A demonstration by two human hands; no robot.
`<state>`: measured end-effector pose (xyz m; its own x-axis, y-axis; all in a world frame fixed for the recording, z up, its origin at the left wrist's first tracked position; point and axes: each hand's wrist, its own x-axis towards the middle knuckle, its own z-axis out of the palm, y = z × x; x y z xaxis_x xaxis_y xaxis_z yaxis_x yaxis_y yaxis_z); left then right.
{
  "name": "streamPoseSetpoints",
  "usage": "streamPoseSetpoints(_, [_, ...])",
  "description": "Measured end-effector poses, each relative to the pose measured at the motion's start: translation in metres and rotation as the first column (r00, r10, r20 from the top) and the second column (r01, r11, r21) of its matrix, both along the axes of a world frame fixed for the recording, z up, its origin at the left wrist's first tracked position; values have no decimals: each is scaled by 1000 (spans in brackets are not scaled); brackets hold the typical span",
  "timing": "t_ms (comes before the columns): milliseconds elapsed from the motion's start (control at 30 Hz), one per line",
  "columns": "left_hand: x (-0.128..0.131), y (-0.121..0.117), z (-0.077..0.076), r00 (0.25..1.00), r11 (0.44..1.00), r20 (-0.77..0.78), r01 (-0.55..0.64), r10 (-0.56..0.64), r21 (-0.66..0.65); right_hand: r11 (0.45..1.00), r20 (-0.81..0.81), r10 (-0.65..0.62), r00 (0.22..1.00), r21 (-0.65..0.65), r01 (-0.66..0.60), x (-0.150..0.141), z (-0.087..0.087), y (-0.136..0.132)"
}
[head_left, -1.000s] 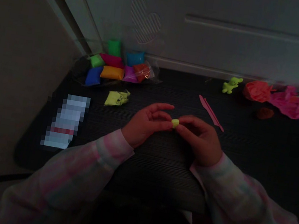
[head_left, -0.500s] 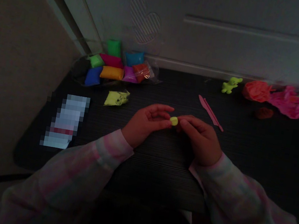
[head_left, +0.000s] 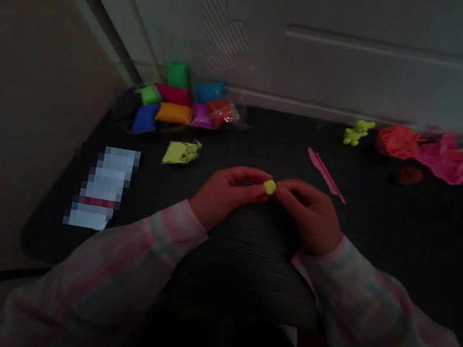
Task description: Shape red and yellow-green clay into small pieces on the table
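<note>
A small lump of yellow modelling clay [head_left: 269,187] is held just above the dark table, between the fingertips of both hands. My left hand [head_left: 228,194] pinches it from the left, thumb in front and index finger behind. From the right, my right hand [head_left: 312,215] presses thumb and fingertips against it; its other fingers are curled and partly hidden. Beyond my right hand lie a pink plastic clay knife [head_left: 320,167] and a thin pink stick tool [head_left: 332,181]. A yellow clay bear figure [head_left: 358,133] stands farther back.
An opened yellow wrapper [head_left: 181,153] lies left of my hands. Behind it are several coloured clay packets [head_left: 174,113] in clear plastic. A blurred-out phone [head_left: 105,188] rests at left. Crumpled orange [head_left: 398,141] and pink [head_left: 451,160] material and a brown lump [head_left: 408,176] sit back right.
My left index finger has come down onto the yellow clay, closing the gap above it. The lump looks slightly turned or reshaped. My right hand has barely moved.
</note>
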<state>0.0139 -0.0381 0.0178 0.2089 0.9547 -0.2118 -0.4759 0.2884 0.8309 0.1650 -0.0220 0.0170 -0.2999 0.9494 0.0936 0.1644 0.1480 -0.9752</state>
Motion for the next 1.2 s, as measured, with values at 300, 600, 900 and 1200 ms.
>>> streamPoseSetpoints(300, [0, 0, -2, 999, 1000, 43, 31, -31, -1, 1000, 4, 3, 1000, -19, -2, 1, 0, 0])
streamPoseSetpoints(600, [-2, 2, -6, 997, 994, -79, 16, -8, 107, 1000, -49, 8, 999, -23, -9, -3, 0, -3])
streamPoseSetpoints(900, [-2, 2, -4, 994, 995, -106, 5, 5, 95, 990, 94, 4, 996, 143, -17, 1, -2, -3])
streamPoseSetpoints(1200, [-3, 3, -4, 997, 999, -66, 38, -37, 19, 831, 362, -34, 931, 528, -175, 1, -1, -4])
